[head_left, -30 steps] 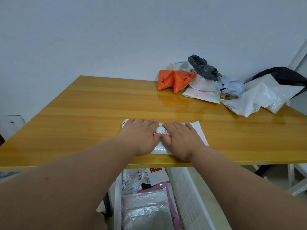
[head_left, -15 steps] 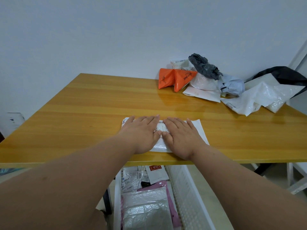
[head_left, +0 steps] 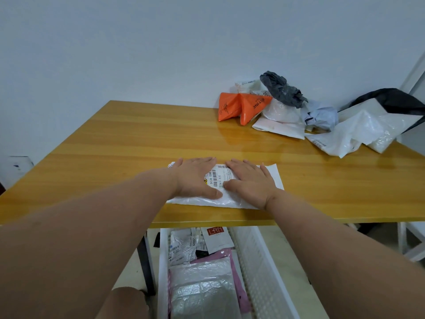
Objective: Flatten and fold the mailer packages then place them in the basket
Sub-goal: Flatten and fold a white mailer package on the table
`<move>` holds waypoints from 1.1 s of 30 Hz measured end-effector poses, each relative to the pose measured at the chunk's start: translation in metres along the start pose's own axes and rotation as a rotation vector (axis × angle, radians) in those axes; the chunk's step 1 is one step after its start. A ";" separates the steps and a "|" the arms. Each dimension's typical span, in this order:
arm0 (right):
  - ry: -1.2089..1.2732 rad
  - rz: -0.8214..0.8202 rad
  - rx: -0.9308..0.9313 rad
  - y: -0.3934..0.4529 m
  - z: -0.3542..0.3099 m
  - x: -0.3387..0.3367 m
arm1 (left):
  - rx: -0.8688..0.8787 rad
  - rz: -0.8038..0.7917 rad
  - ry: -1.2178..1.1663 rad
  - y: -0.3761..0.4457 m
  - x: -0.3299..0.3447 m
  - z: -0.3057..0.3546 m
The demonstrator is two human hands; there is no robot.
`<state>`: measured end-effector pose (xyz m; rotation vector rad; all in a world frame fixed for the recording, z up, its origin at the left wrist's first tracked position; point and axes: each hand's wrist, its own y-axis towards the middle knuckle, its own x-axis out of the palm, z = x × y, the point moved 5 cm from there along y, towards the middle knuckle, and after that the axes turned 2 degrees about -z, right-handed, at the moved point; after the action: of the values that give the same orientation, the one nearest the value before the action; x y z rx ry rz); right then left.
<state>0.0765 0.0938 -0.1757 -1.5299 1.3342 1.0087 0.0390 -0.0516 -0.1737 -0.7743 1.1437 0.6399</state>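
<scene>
Fingers of the left hand [head_left: 195, 178] and right hand [head_left: 249, 183] lie straight and flat, gripping nothing, pressing the white mailer [head_left: 273, 178] beneath them onto the table [head_left: 115, 146]. Nearer than the fingertips, below the table edge, sits the basket [head_left: 259, 261]; crumpled mailers [head_left: 287, 111] lie well beyond, rightward.

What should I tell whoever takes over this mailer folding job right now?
Left hand: flat, pressing the white plastic mailer with the barcode label.
Right hand: flat, pressing the same mailer beside the left.
That mailer lies near the front edge of the yellow wooden table, flattened, not yet folded.
Done: several mailers already lie in the white slatted basket under the table.
Left: fold this one, drop it in the basket, then work through the pile of crumpled orange, grey, black and white mailers at the far right corner.
</scene>
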 end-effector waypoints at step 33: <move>-0.115 -0.028 0.074 -0.011 -0.004 -0.002 | -0.020 0.262 0.141 -0.018 -0.004 0.001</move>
<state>0.0877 0.0915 -0.1720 -1.4108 1.2528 1.0028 0.0526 -0.0619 -0.1655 -0.7009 1.3830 0.8258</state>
